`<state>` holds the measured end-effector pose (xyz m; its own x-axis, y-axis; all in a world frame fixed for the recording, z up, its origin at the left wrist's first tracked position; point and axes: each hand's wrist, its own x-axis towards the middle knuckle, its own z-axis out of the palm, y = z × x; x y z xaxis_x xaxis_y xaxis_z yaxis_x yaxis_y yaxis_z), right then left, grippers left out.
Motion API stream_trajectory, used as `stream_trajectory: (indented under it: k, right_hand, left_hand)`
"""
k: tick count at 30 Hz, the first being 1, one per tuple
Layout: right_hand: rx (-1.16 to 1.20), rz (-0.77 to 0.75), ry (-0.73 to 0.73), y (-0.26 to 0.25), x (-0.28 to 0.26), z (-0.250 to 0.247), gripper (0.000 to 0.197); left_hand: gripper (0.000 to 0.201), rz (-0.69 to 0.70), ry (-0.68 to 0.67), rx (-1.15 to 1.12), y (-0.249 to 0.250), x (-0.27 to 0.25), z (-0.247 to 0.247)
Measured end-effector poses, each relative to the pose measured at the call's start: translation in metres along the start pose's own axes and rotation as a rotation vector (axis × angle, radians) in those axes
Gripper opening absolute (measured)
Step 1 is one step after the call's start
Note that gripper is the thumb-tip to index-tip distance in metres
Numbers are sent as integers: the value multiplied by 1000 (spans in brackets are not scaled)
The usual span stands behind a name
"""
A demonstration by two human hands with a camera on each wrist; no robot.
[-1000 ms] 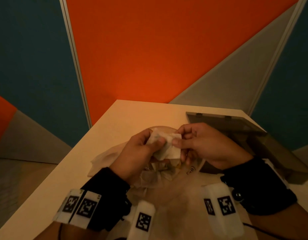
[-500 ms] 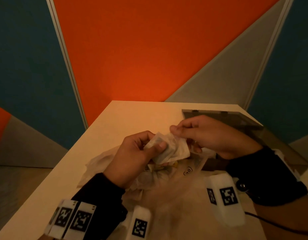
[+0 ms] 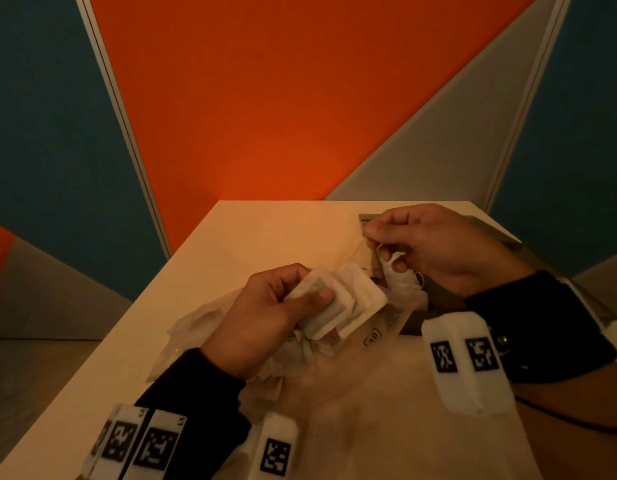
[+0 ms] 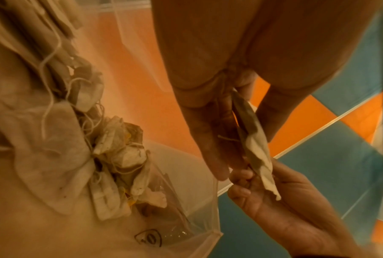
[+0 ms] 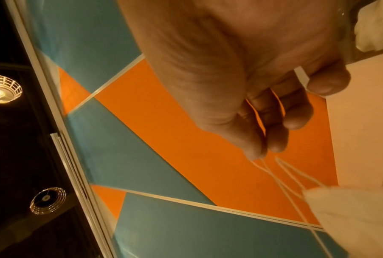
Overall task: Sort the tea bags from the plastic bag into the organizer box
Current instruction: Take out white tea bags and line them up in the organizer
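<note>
My left hand (image 3: 314, 285) grips a small stack of white tea bags (image 3: 338, 303) between thumb and fingers, above the clear plastic bag (image 3: 196, 327). My right hand (image 3: 369, 237) is up and to the right of the stack and pinches a thin white string (image 5: 285, 183) between thumb and forefinger. The string runs down to a tea bag (image 5: 351, 218). In the left wrist view the held tea bags (image 4: 252, 139) stand edge-on, and several loose ones (image 4: 120, 157) with tangled strings lie in the plastic bag (image 4: 186, 218). The dark organizer box (image 3: 438, 299) is mostly hidden behind my right hand.
The cream table (image 3: 272, 233) ends just beyond my hands, against an orange, blue and grey panel wall (image 3: 265, 98). The table's left edge runs diagonally beside the plastic bag. White marker blocks sit on both wrists.
My right hand has let go of the stack and moved up and right, drawing a string out. The left hand keeps the tea bags, now fanned slightly.
</note>
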<state>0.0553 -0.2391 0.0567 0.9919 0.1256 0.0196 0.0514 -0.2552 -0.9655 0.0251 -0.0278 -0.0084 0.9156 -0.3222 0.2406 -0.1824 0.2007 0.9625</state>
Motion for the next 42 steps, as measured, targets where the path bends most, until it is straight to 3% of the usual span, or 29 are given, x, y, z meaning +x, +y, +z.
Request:
stream_trajectory:
  k: [4, 7, 10, 15, 17, 21, 24, 29, 33, 35, 37, 42]
  right_hand:
    - [106, 54, 49, 5, 7, -5, 14]
    - [92, 84, 178, 10, 13, -6, 16]
    - [-139, 118, 317, 19, 17, -6, 16]
    - [-531, 163, 309, 19, 14, -6, 19]
    - [-516, 138, 245, 6, 5, -6, 33]
    - [-489, 115, -97, -15, -17, 6, 59]
    - [-495, 48, -164, -13, -16, 16, 45]
    - [-173, 20, -74, -12, -13, 12, 21]
    - [-111, -13, -32, -11, -12, 4, 37]
    - [-153, -3, -62, -12, -14, 4, 35]
    - [-260, -1, -48, -13, -17, 4, 21]
    - [-622, 51, 173, -8, -9, -12, 10]
  left_hand:
    - [27, -39, 6, 9, 0, 1, 0]
    - [26, -63, -2, 11, 1, 0, 0]
    - [25, -80, -5, -4, 2, -1, 0]
    - [28, -97, 22, -36, 4, -1, -1]
    - [38, -88, 47, -53, 4, 0, -1]
    - [43, -69, 92, -70, 3, 1, -1]
    - [44, -60, 113, -53, 2, 1, 0]
    - [41, -71, 95, -54, 3, 1, 1]
    - [42, -73, 84, -42, 3, 0, 1]
    - [42, -58, 87, -28, 3, 0, 2]
    - [43, -39, 74, -33, 5, -1, 1]
    - [47, -25, 46, -44, 6, -2, -3]
